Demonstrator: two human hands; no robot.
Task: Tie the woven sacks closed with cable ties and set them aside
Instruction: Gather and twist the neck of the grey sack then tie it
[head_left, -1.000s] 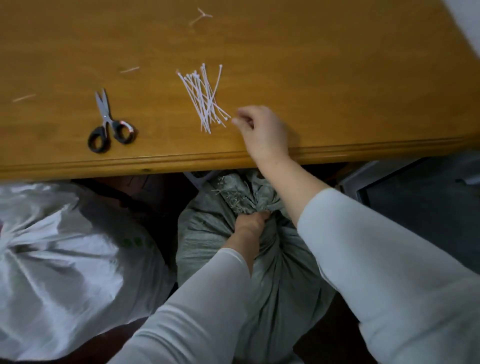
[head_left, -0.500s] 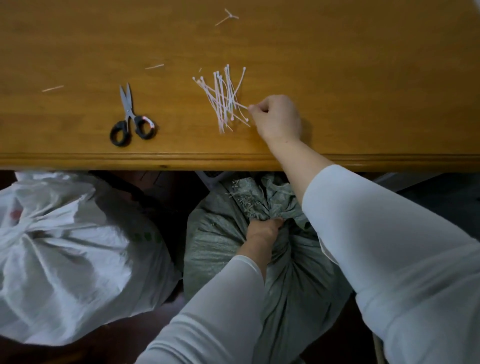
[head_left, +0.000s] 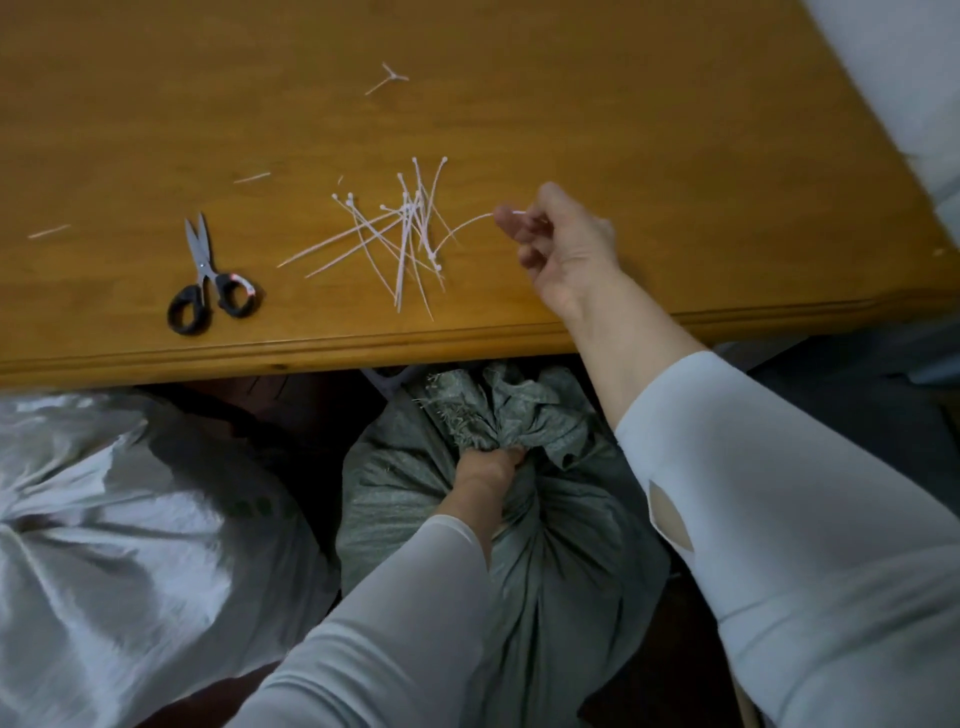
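Under the near edge of the brown wooden counter (head_left: 675, 130), the grip of the left hand (head_left: 485, 467) clenches the bunched neck of the soft grey-green woven sack (head_left: 561, 551), the likeliest place to hold it, while the right hand (head_left: 569, 247) pinches one thin, springy white plastic cable tie (head_left: 462, 226) by its end.

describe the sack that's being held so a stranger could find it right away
Find the near edge of the wooden table; two sacks sit below it. The one you want is the grey-green sack in the middle, its top partly under that edge. Unlike the white sack to its left, it is darker, and the left hand grips its bunched neck.
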